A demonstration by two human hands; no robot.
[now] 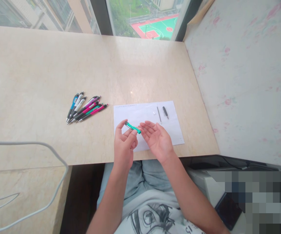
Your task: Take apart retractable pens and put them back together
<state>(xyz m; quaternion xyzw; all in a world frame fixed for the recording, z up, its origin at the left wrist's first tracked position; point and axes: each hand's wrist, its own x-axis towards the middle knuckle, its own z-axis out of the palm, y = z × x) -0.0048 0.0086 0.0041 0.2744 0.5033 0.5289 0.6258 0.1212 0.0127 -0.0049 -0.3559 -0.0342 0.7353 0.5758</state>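
Note:
My left hand [125, 143] holds a green pen barrel [133, 127] between thumb and fingers, above the near-left part of a white sheet of paper [140, 112]. My right hand [158, 139] is open, palm up, its fingertips close to the barrel's lower end. On the paper lie a thin dark ink refill [159, 114] and a black pen grip section [165, 112] with its tip toward me. A small pale piece [154, 113], too small to name, lies left of the refill.
Several pens [87, 109] in blue, white, purple, pink and green lie in a pile left of the paper. A white cable [55, 156] loops across the near left. A window [145, 19] borders the back, and a flowered panel [242, 81] stands at right.

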